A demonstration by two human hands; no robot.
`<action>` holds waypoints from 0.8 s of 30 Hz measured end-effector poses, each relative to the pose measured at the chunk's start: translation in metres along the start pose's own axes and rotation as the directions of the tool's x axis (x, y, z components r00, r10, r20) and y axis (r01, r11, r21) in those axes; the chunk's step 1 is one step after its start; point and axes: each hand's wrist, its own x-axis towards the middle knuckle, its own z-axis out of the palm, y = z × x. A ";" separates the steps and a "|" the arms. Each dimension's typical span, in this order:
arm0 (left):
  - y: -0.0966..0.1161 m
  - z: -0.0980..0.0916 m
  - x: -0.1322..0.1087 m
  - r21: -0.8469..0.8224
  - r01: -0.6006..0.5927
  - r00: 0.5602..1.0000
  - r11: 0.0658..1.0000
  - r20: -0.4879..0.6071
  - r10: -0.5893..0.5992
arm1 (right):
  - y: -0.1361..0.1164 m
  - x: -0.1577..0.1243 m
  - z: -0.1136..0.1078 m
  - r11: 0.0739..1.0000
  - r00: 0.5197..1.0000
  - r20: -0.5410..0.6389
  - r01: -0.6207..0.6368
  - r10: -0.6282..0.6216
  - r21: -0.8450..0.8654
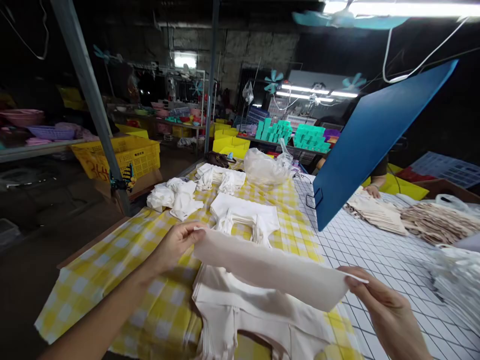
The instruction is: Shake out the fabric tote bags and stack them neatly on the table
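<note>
My left hand (175, 243) pinches the left end of a white card sheet (273, 267), and my right hand (386, 311) pinches its right end. The sheet hangs stretched between them above a stack of white garments (258, 317) lying on the yellow checked tablecloth (123, 260). A second white garment stack (245, 217) lies just beyond the sheet. Loose white garments (176, 196) are heaped farther back on the left, and more folded ones (219, 178) lie behind them.
A blue board (375, 142) stands tilted at the right over a white gridded surface (371, 260). Beige card stacks (408, 217) lie there, near another person's hand (373, 190). A clear plastic bag (266, 167) sits at the back. A grey post (88, 90) and yellow crates (129, 155) stand left.
</note>
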 end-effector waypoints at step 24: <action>-0.146 0.022 0.218 0.110 0.251 0.926 0.962 -0.316 -0.206 | 0.083 0.198 0.134 0.922 0.995 -0.070 -0.092 0.071 -0.375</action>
